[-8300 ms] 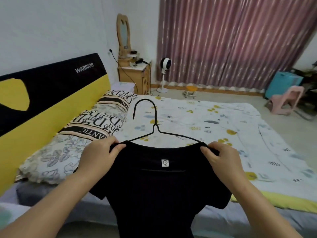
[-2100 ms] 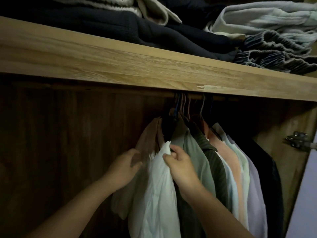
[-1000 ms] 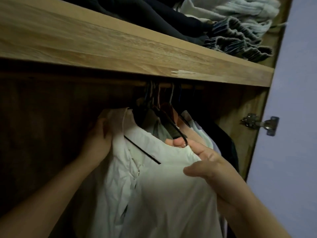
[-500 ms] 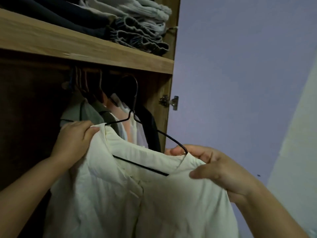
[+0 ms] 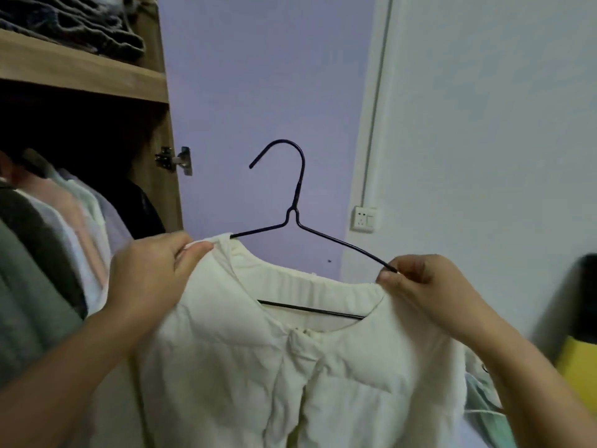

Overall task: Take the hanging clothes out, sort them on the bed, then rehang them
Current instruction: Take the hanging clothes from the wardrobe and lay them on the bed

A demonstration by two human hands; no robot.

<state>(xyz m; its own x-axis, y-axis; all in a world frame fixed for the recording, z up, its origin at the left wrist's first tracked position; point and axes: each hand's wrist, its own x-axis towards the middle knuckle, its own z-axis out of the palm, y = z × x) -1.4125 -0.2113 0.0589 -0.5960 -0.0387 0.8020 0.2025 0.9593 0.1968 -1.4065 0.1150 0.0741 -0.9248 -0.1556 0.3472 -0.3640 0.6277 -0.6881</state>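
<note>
A cream white shirt (image 5: 290, 376) hangs on a dark wire hanger (image 5: 298, 195), held up in front of me, clear of the wardrobe. My left hand (image 5: 151, 276) grips the shirt's left shoulder. My right hand (image 5: 423, 286) pinches the right shoulder and the hanger's end. The hook points up, free of the rail. More hanging clothes (image 5: 55, 240) in grey, pink and pale colours remain in the wardrobe at the left.
A wooden shelf (image 5: 80, 72) with folded dark clothes tops the wardrobe. Its open lilac door (image 5: 258, 92) with a metal hinge (image 5: 174, 160) stands behind the hanger. A wall socket (image 5: 363, 218) is on the white wall. The yellow and black headboard (image 5: 581, 350) shows at right.
The white shirt on its hanger has come off the rail and out of the wardrobe. Both hands carried it to the right, and my view turned right toward the door and wall.
</note>
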